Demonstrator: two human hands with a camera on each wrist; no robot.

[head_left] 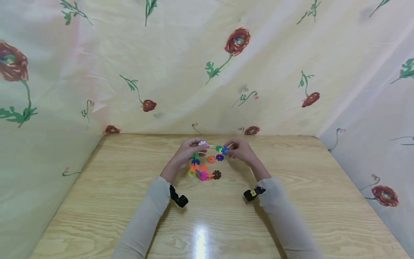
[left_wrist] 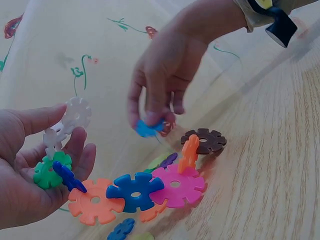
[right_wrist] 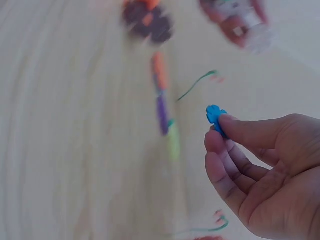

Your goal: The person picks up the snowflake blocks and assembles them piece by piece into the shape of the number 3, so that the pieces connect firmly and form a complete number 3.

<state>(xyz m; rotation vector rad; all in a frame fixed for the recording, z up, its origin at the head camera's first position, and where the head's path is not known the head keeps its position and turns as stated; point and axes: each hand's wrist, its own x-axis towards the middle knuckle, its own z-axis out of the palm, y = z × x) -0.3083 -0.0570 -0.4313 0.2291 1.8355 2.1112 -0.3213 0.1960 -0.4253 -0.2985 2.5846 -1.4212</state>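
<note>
My right hand (head_left: 243,151) pinches a blue flower-shaped disc (right_wrist: 214,115) between thumb and fingers, held above the table. On the left, my left hand (left_wrist: 30,167) grips one end of a chain of interlocked notched discs, with its thumb at a white disc (left_wrist: 78,113). A second white disc (left_wrist: 52,141), a green disc (left_wrist: 46,172), a dark blue disc (left_wrist: 69,176), an orange disc (left_wrist: 96,201), another blue disc (left_wrist: 126,192) and a pink disc (left_wrist: 187,186) follow along it. Its far end carries an upright orange disc (left_wrist: 188,156) and a brown disc (left_wrist: 211,142).
Beyond the chain lie an orange disc (head_left: 211,159), a purple disc (head_left: 219,157) and a green disc (head_left: 218,148). The wooden table (head_left: 106,201) backs onto a flowered cloth (head_left: 181,72), which also hangs at both sides.
</note>
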